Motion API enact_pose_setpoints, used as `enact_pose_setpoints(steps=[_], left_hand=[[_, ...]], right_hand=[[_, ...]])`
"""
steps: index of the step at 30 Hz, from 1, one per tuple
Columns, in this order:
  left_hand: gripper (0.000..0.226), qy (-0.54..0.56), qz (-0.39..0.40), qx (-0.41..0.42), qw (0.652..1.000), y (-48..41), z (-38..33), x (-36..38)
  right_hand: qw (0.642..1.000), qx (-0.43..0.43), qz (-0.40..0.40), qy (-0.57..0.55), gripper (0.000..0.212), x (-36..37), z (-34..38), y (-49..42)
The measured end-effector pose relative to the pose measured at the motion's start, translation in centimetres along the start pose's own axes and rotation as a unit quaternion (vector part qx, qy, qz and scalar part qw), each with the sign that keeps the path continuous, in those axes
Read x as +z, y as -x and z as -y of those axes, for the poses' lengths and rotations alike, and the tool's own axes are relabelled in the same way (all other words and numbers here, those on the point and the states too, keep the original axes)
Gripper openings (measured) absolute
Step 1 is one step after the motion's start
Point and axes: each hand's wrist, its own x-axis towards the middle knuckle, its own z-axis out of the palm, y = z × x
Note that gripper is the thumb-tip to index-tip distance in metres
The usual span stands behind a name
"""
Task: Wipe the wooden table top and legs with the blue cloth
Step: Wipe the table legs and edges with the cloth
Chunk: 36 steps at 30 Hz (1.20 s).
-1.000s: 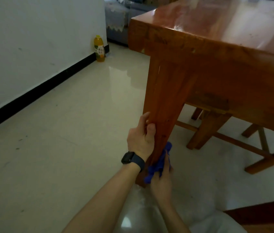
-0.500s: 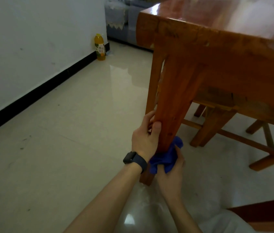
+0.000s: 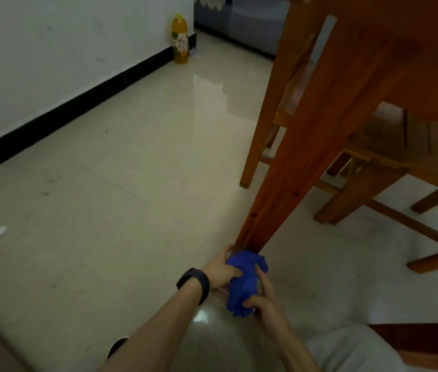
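Bunching blue cloth (image 3: 244, 283) between both grips

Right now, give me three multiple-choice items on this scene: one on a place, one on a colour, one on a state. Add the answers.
1. Where does the bottle stand?
A. On the floor against the wall
B. On the table top
C. Under the chair

2. What colour is the cloth?
A. Red
B. Blue
C. White

3. How is the cloth held?
A. Lying loose on the floor
B. By the right hand alone
C. By both hands at the foot of the table leg

Answers:
1. A, it stands on the floor by the black skirting.
2. B, it is plainly blue.
3. C, the left hand and right hand both grip it at the base of the leg.
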Motion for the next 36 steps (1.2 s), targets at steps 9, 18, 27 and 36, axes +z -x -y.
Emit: enact_pose_setpoints(steps=[9,18,27,36], left_hand=[[0.016,0.073,-0.271,-0.028,0.959,-1.5,6.3,-3.2],[0.036,0.078,-0.188,0.081,0.976,-2.8,0.3,1.6],[0.064,-0.156,-0.108,-0.050,0.981,-9.9,4.3,0.1],[0.044,-0.202,-0.102,-0.073,0.971,-6.6,-0.4,-1.9]], right_hand=[[0.981,0.012,-0.043,0.189,0.064,-1.6,2.8,1.5],[0.942,-0.231,-0.147,0.195,0.076,1.3,10.0,-1.4],[0.923,-0.236,-0.204,0.225,0.069,1.5,9.5,-2.9],[0.910,-0.159,-0.257,0.284,0.057,1.9,10.1,-3.0]])
